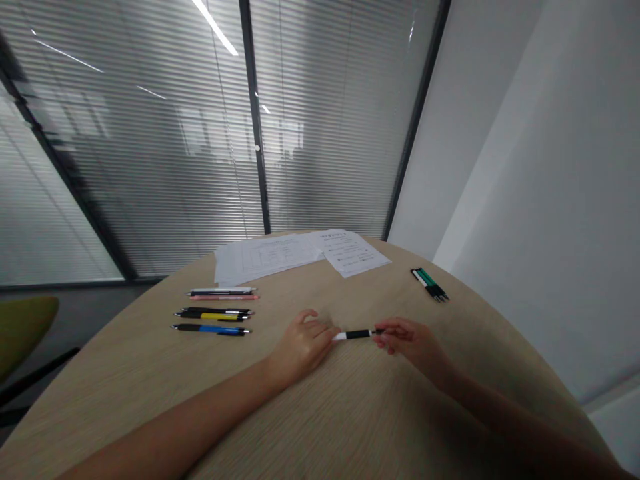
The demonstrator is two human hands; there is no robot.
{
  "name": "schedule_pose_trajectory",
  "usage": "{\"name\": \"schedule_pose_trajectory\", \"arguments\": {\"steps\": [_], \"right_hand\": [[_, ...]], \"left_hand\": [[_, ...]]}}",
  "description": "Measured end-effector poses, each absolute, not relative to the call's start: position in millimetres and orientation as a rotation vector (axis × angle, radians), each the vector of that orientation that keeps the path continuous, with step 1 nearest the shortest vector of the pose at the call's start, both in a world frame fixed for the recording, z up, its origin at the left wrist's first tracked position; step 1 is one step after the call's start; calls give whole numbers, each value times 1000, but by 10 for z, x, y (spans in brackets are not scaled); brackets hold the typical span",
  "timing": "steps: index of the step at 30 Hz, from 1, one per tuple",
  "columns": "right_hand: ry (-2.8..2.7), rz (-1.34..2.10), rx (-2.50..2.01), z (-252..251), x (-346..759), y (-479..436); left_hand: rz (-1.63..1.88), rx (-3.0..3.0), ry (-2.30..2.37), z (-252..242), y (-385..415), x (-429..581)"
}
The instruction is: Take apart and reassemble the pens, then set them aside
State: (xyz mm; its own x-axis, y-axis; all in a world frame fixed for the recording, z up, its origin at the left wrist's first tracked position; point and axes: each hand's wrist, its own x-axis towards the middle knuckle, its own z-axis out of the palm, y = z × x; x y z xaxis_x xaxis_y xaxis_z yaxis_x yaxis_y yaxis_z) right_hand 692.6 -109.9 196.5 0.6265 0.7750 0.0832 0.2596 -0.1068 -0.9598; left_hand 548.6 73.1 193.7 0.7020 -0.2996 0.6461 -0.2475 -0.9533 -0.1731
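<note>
A pen (357, 334) with a white barrel and a black grip lies level between my hands, just above or on the table. My left hand (306, 343) is closed on its white end, which is partly hidden under the fingers. My right hand (407, 340) pinches the thin dark part at the other end with thumb and fingertips. Whether that part is joined to the barrel or separate, I cannot tell.
Left on the round wooden table (310, 427) lie a blue pen (213, 329), a yellow pen (217, 317) beside black ones, and white and pink pens (225, 297). Green and white pens (430, 285) sit at right. Printed papers (270, 257) cover the far edge. A green chair (25, 327) stands left.
</note>
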Motion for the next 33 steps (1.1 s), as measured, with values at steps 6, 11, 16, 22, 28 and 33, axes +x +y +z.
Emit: {"name": "schedule_pose_trajectory", "arguments": {"steps": [6, 11, 16, 22, 28, 33], "right_hand": [[-917, 518, -1744, 1942, 6951, -1115], [-1004, 404, -1806, 1957, 6936, -1124], [-1049, 252, -1871, 1921, 6921, -1121], [-1089, 257, -1894, 1913, 6892, -1114], [-1131, 270, -1921, 1897, 6894, -1112], [-1167, 293, -1957, 1844, 6885, -1117]], "left_hand": [[-1095, -2842, 472, 1940, 734, 5481], [-1095, -2819, 494, 1943, 731, 5476], [-1112, -2779, 556, 1937, 718, 5471], [-1107, -2743, 590, 1932, 712, 5460], [-1065, -2673, 647, 1963, 695, 5432], [-1014, -2653, 668, 1972, 672, 5415]]}}
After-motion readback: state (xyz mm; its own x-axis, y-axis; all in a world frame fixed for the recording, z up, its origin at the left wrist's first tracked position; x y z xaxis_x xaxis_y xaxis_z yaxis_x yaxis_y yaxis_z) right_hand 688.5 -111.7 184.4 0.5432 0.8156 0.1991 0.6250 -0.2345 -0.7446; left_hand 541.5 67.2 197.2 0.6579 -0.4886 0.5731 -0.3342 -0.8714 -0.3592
